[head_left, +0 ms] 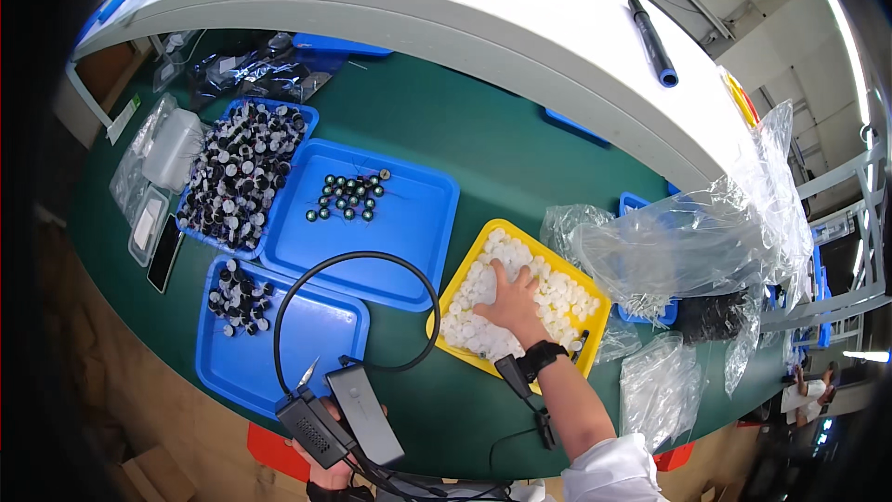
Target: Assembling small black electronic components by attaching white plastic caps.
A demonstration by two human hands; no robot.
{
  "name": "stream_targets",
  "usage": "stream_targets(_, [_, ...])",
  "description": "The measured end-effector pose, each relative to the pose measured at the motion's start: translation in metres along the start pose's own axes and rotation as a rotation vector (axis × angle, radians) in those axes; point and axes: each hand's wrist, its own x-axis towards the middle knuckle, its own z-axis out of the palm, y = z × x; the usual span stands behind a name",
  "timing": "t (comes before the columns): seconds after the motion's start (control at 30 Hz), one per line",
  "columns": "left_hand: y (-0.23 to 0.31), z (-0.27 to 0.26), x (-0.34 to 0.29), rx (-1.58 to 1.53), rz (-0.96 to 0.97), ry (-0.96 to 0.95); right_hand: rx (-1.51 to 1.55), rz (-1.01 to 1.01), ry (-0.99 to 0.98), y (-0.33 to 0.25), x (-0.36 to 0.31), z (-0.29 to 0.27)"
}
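My right hand (514, 305) reaches into a yellow tray (599, 321), its fingers spread over a heap of small white round pieces (483, 307). A black band with a small box is on that wrist. My left hand (327, 474) is low at the front edge, mostly hidden behind a black box (316, 429) and a grey box (365, 416) with cables. A pointed metal tip (309, 372) shows just above the black box; whether my left hand holds it I cannot tell. Beside it, a blue tray (316, 325) carries a small cluster of black-and-white parts (240, 299).
Another blue tray (400, 214) holds several dark shiny balls (348, 195). Farther left, a full blue tray (311, 114) is heaped with black-and-white parts. A phone (165, 254) lies beside it. Clear plastic bags (660, 381) crowd the right. A marker (653, 42) rests on the white shelf.
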Motion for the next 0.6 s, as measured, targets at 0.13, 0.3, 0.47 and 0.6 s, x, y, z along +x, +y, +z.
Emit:
stream_targets(0.13, [0.000,0.011,0.002,-0.005,-0.014,-0.073,-0.008,0.028,0.082,-0.004,-0.002,0.004])
stream_targets(0.3, [0.003,-0.002,0.002,0.005,-0.015,-0.114,0.105,-0.088,0.012,0.022,0.003,-0.003])
stream_targets(0.47, [0.002,-0.004,0.011,0.009,-0.002,-0.169,-0.010,-0.011,0.080,0.009,-0.002,0.007])
stream_targets(0.6, [0.003,-0.013,0.018,0.012,-0.021,-0.146,0.090,-0.081,0.136,0.023,0.002,-0.001])
